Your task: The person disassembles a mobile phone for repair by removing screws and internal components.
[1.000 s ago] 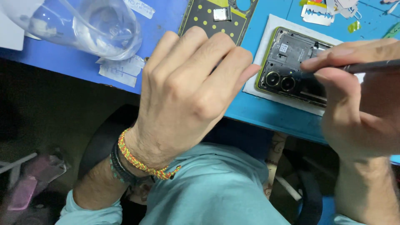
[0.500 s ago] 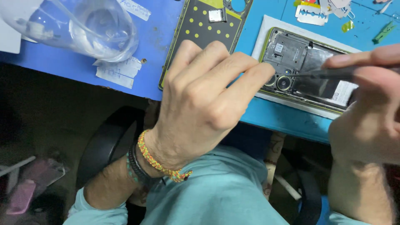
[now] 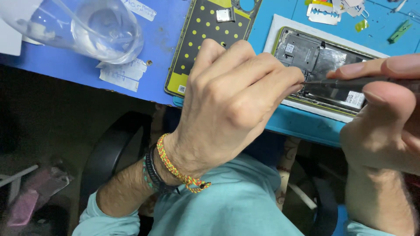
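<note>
A blue counter (image 3: pixel 153 52) fills the upper frame, its near edge running above the person's lap and a dark chair. An opened phone (image 3: pixel 321 65), back removed and inner parts exposed, lies on a white pad (image 3: pixel 280 26) close to the near edge, toward the right. The left hand (image 3: pixel 232 105) is curled loosely, fingers (image 3: pixel 280 81) pressing down at the phone's near left end to steady it. The right hand (image 3: pixel 385 109) pinches a thin dark tool (image 3: pixel 350 82) between thumb and forefinger; the tip meets the phone's interior just beside the left fingertips. A yellow-dotted back cover (image 3: pixel 205 35) lies to the left of the pad, a clear plastic bag (image 3: pixel 83 26) toward the far left corner, small clips (image 3: pixel 332 8) along the far edge.

Risk, as judged: the tip works very near the steadying fingers, so a slip could jab them or scratch the exposed parts. The phone sits near the edge, so a hard push could slide pad and phone off.
</note>
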